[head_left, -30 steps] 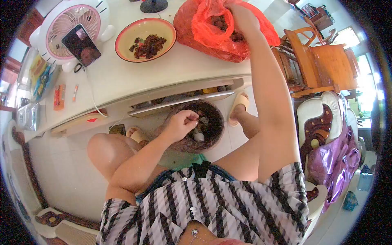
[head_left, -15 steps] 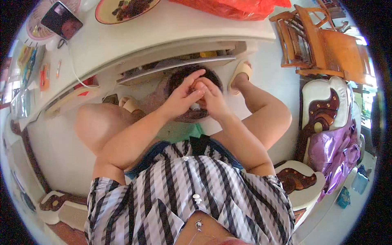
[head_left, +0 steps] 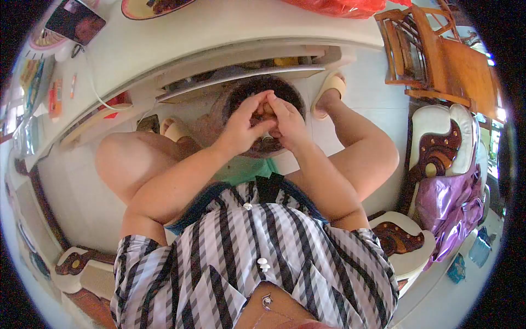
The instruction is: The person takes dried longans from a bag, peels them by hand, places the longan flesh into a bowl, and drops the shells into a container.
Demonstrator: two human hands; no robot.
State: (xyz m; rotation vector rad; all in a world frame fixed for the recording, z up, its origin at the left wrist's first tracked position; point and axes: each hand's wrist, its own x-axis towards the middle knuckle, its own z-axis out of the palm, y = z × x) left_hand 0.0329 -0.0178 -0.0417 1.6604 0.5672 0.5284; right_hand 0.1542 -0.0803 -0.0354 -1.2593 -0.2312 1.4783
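Note:
My left hand [head_left: 243,125] and my right hand [head_left: 288,124] meet over a dark round bin [head_left: 293,93] on the floor between my legs. Their fingertips come together at the top, with the fingers curled inward. Between them shows a bit of something small and brownish, mostly covered by the fingers; its kind cannot be made out. Inside the bin, below the hands, a pale scrap is partly visible. Green plastic [head_left: 241,169] hangs on the near side of the bin.
A white table [head_left: 219,33] with an open drawer [head_left: 241,77] stands ahead. On it are a phone [head_left: 75,22], a cable, a plate [head_left: 156,8] with dark food and a red plastic bag [head_left: 339,6]. Wooden chairs [head_left: 444,60] and a purple cloth [head_left: 449,203] are at right.
My fingers have shifted: the left fingers no longer stick out past the right hand, and the fingertips of both hands now meet. The view has tilted slightly, so the table sits higher.

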